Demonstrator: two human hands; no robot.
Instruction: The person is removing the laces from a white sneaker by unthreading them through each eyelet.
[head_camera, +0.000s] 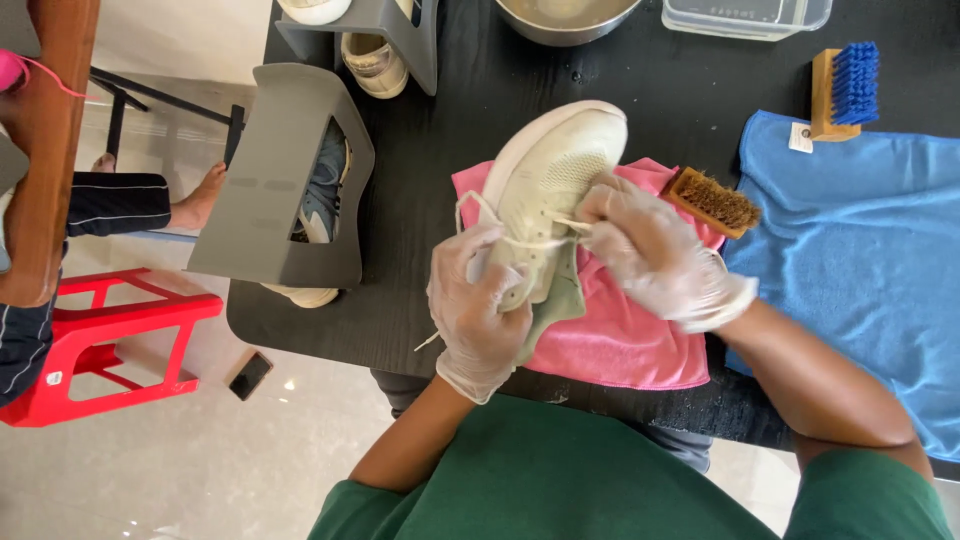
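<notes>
Sneaker (548, 185), white, held above pink cloth (620, 330) on black surface (420, 200); long axis runs toe-away, heel toward person. Left hand (475, 310) grip wraps the heel end; right hand (655, 250) grip pinches a lace (570, 224) at mid-shoe, nearer the tongue.

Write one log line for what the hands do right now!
left hand: holds white shoe | right hand: pinches shoelace | under shoe: pink cloth | nearby: brown brush

Bright even daylight, soft shadows, sharp focus, slight wide-angle distortion.
</notes>
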